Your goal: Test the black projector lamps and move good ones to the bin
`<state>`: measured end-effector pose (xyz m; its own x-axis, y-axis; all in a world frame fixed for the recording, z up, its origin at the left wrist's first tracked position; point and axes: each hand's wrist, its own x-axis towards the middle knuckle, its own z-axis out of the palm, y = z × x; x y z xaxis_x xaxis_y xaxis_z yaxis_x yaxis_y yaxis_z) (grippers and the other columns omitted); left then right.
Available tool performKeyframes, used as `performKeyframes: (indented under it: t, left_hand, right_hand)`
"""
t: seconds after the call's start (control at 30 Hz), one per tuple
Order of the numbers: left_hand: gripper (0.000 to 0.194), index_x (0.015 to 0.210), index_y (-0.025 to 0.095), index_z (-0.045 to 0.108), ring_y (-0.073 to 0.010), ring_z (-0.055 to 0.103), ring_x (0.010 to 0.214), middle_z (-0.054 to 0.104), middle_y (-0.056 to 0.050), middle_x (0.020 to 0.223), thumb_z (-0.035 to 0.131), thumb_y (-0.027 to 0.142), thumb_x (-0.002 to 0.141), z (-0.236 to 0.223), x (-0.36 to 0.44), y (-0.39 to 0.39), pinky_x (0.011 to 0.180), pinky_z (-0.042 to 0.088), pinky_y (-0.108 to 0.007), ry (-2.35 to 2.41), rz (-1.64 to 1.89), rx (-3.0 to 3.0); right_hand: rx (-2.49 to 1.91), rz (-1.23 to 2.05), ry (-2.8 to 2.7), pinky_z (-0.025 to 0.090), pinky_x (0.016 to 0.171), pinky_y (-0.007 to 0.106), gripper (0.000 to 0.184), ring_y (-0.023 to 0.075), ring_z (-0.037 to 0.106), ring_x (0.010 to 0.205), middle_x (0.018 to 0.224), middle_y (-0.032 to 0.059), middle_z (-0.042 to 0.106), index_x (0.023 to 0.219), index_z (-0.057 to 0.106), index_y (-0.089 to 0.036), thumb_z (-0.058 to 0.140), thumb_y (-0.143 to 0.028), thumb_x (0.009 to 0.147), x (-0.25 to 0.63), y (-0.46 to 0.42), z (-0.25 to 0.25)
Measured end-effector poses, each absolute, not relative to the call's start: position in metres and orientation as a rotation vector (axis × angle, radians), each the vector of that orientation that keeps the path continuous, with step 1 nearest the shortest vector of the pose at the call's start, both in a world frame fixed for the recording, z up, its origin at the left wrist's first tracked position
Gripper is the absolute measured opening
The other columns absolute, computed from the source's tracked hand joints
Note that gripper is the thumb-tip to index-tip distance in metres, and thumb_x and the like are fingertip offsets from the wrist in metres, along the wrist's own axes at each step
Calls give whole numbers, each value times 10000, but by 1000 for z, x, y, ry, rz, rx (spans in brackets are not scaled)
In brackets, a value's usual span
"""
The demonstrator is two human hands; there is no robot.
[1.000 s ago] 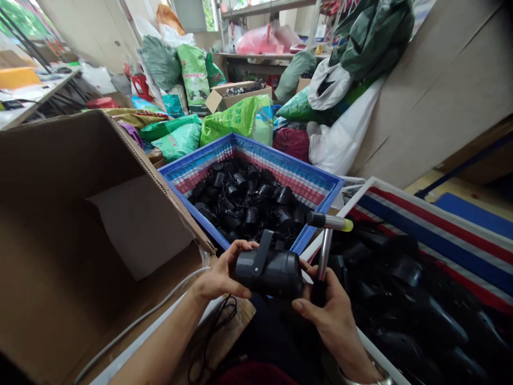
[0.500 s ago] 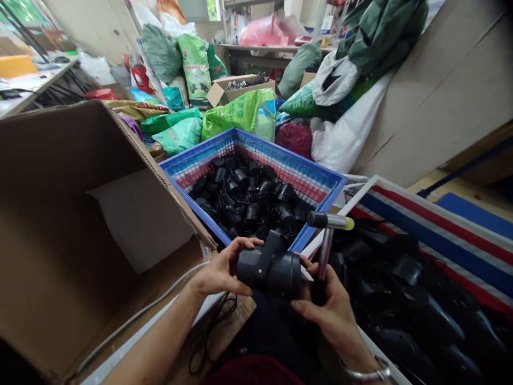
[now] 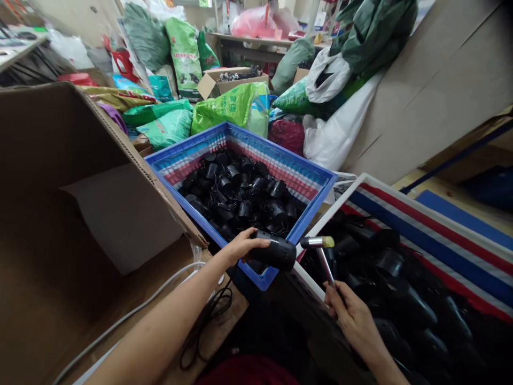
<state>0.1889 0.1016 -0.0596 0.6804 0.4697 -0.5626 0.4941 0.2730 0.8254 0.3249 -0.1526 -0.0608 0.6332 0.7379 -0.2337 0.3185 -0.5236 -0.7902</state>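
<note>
My left hand point(image 3: 241, 247) is closed round the back end of a black cylindrical housing point(image 3: 277, 253), which lies sideways with its other end toward the right. A dark cord point(image 3: 208, 315) hangs in loops below that hand. My right hand point(image 3: 348, 306) grips the handle of a small mallet point(image 3: 316, 243). The mallet's head is silver with a black face on the left and a yellowish one on the right. It is held up beside the housing's right end, with a small gap between them.
Behind my hands stands a blue crate point(image 3: 312, 216) full of black cylindrical parts with cords. At right, a white-rimmed crate point(image 3: 340, 206) with a striped lining holds larger black parts. An open cardboard box point(image 3: 36, 160) rises at left. Stuffed sacks point(image 3: 228, 109) crowd the back.
My right hand has drawn away from the housing, and the mallet is now raised by its handle. The left hand has turned the housing, so its bracket no longer shows. The view has shifted slightly.
</note>
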Motion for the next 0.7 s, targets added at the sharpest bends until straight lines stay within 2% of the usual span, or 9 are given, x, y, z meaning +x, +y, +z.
performKeyframes:
  t: [0.1, 0.2, 0.3, 0.37, 0.43, 0.57, 0.7]
  left_hand:
    - [747, 1262, 176, 446, -92, 443, 410, 575, -31, 781, 678, 480, 621, -72, 211, 108, 343, 302, -208, 971, -106, 1378]
    - [785, 1296, 168, 424, -102, 453, 405, 603, -58, 815, 666, 489, 622, -79, 224, 113, 335, 294, -213, 1036, -178, 1395]
    - [788, 1298, 169, 425, -120, 486, 437, 620, -82, 869, 658, 501, 623, -83, 230, 117, 333, 287, -208, 1070, -220, 1402]
    - [769, 1277, 173, 450, -137, 521, 492, 625, -87, 904, 664, 501, 615, -84, 232, 119, 345, 300, -203, 1066, -233, 1400]
    - [724, 1237, 183, 490, -154, 548, 558, 625, -85, 931, 661, 506, 612, -85, 232, 120, 365, 317, -198, 1052, -235, 1397]
    - [692, 1184, 193, 531, -193, 569, 659, 626, -87, 951, 659, 532, 594, -86, 233, 119, 391, 331, -204, 1053, -225, 1411]
    - [716, 1190, 182, 518, -205, 569, 695, 624, -90, 950, 665, 535, 585, -84, 233, 117, 414, 346, -210, 1064, -215, 1423]
  right_hand:
    - [-2250, 659, -918, 421, 507, 248, 349, 142, 511, 520, 577, -22, 512, 848, 540, -195, 384, -506, 879, 331, -166, -64]
    - [-2314, 601, -1021, 489, 596, 275, 386, 177, 599, 608, 665, 20, 610, 1005, 565, -170, 364, -480, 893, 336, -170, -64]
    - [-2311, 559, -1116, 520, 764, 321, 416, 213, 661, 827, 934, 77, 689, 1216, 512, -175, 364, -420, 914, 342, -171, -65]
    - [-2260, 464, -1163, 488, 885, 355, 415, 228, 625, 1004, 1145, 92, 638, 1283, 475, -192, 380, -371, 921, 346, -172, -68]
    - [-2211, 382, -1218, 454, 949, 380, 416, 234, 577, 1098, 1238, 92, 585, 1315, 449, -195, 395, -324, 923, 348, -174, -73]
    - [-2200, 474, -1354, 485, 925, 395, 430, 241, 587, 1082, 1203, 78, 609, 1351, 409, -211, 395, -275, 926, 349, -171, -82]
    - [-2197, 504, -1322, 497, 912, 404, 417, 251, 596, 1067, 1161, 68, 636, 1326, 451, -226, 430, -285, 913, 356, -166, -67]
